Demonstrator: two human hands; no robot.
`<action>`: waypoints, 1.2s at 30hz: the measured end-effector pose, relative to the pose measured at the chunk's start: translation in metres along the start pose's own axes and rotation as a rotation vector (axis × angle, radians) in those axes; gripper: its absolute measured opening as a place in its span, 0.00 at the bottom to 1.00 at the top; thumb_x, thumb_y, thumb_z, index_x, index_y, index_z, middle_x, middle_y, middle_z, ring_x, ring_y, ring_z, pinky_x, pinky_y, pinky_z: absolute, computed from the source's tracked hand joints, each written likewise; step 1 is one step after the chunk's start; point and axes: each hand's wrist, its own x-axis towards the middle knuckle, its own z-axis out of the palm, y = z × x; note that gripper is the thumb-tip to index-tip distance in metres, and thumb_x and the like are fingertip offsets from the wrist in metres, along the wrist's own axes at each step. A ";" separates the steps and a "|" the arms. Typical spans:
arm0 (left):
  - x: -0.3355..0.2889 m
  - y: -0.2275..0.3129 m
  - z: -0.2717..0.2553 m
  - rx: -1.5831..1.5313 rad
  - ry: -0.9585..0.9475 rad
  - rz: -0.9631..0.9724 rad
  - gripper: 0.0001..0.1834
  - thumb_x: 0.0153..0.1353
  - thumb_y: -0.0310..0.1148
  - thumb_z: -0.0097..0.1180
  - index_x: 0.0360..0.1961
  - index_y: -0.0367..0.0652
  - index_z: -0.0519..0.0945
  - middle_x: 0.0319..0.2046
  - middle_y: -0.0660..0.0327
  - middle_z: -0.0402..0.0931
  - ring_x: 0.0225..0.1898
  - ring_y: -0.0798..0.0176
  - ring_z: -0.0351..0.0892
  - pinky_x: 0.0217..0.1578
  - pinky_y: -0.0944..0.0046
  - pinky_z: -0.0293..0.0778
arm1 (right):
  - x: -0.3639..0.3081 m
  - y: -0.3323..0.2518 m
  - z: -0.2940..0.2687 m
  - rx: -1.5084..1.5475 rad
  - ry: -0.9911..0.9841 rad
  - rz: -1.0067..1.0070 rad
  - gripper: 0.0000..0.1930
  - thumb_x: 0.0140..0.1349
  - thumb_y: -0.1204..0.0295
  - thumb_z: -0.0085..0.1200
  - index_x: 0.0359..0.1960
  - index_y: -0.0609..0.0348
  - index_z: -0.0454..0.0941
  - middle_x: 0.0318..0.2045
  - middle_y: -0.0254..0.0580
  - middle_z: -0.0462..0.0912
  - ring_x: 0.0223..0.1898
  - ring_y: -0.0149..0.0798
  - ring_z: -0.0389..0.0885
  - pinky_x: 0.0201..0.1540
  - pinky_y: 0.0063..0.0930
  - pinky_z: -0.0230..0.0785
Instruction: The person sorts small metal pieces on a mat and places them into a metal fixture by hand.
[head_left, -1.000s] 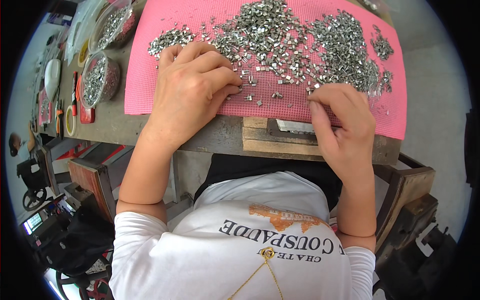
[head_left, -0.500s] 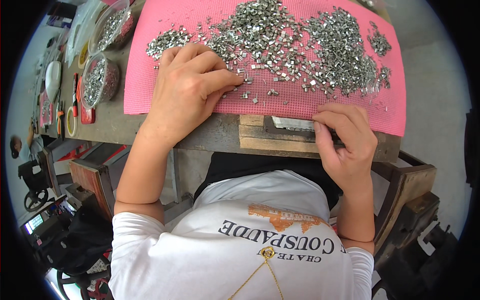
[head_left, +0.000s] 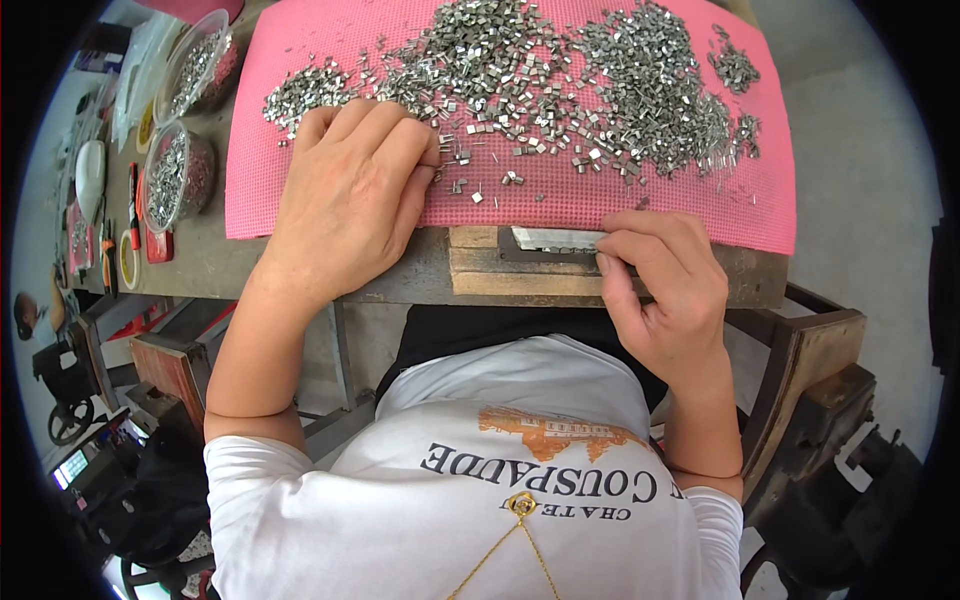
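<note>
My left hand [head_left: 350, 195] rests low over the pink mesh mat [head_left: 290, 205], at the near side of the scattered small metal pieces [head_left: 490, 60]. Its thumb and fingertips are pinched together; a tiny dark bit shows at the tips, too small to name. At the bench edge, my right hand [head_left: 672, 290] is bent with thumb and forefinger closed on the right end of a flat silver metal bar [head_left: 555, 239]. The bar sits in a dark holder on a wooden block [head_left: 520, 283]. A row of small shiny parts lies along its near side, partly hidden by my fingers.
Two clear round tubs [head_left: 178, 175] of metal pieces stand left of the mat. Beside them lie a red marker [head_left: 133, 200], orange-handled pliers [head_left: 108, 255], a tape roll [head_left: 129, 260] and a small red box [head_left: 159, 246]. Another person [head_left: 45, 315] is far left.
The whole view has shifted slightly. My left fingertips have drawn a little left over the mat and curled in more. My right hand keeps its place at the bar's end.
</note>
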 end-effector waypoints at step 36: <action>-0.013 0.047 0.019 -0.327 0.309 -0.066 0.07 0.54 0.25 0.68 0.35 0.46 0.84 0.34 0.65 0.83 0.37 0.58 0.80 0.44 0.57 0.68 | -0.017 -0.003 -0.012 -0.179 -0.012 -0.090 0.27 0.51 0.77 0.69 0.56 0.63 0.84 0.52 0.46 0.85 0.49 0.48 0.84 0.52 0.44 0.73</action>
